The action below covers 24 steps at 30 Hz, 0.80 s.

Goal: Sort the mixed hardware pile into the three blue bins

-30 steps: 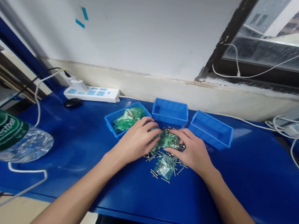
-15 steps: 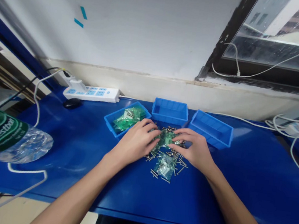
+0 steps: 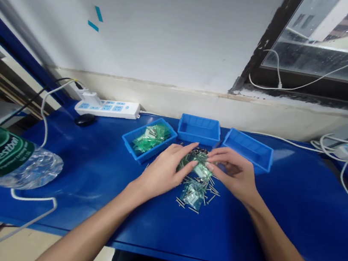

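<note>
Over a heap of loose screws (image 3: 214,190) and small green plastic bags, my left hand (image 3: 167,166) rests at the left side. Its thumb and forefinger are spread, with the thumb tip against the bags. From the right, my right hand (image 3: 236,171) pinches the edge of a shiny green plastic bag (image 3: 202,170) between thumb and fingers. Another clear greenish bag (image 3: 193,194) lies flat nearer the front, with screws around it. Part of the heap is hidden under both hands.
Behind the hands stand a blue bin (image 3: 149,140) with green bags, a middle blue bin (image 3: 199,129) and a right blue bin (image 3: 249,149). A power strip (image 3: 109,108) and black mouse (image 3: 85,119) lie back left. A large water bottle (image 3: 11,157) is at left.
My left hand has spread its thumb and forefinger apart. My right hand has shifted slightly right and down, and the green bag by its fingertips has moved with it.
</note>
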### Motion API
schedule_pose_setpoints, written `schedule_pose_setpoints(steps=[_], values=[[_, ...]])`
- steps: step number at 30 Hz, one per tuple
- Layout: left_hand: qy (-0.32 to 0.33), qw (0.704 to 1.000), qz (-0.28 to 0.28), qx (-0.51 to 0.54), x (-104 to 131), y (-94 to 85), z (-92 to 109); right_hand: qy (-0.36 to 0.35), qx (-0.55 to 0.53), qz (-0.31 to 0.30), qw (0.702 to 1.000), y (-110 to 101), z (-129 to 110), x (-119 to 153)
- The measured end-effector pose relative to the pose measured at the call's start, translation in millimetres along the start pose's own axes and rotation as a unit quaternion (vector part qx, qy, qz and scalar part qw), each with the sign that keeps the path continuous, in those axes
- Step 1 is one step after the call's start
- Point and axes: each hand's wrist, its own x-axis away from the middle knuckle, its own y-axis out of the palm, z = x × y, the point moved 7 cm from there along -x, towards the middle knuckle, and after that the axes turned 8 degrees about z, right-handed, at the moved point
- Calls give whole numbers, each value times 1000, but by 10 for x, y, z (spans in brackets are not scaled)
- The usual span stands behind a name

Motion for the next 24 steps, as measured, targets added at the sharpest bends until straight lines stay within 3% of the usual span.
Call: schedule_pose_setpoints(steps=[5, 9, 12, 17, 22, 24], values=[[-68, 982, -5, 178, -3, 36, -47, 26, -35, 17, 999, -4, 13, 4], [-83, 975, 31, 201, -12, -17, -71, 90, -52, 27, 994, 1, 106, 7], [-71, 979, 58, 181, -9, -66, -41, 146, -46, 4, 988, 55, 195, 49], [-30, 986, 60, 150, -12, -114, 47, 136, -15, 7, 991, 103, 233, 78], [40, 975, 220, -10, -40, -561, -20, 129, 18, 52, 990, 40, 238, 29], [25, 958, 263, -111, -33, -736, -155, 134, 33, 67, 988, 4, 243, 15]])
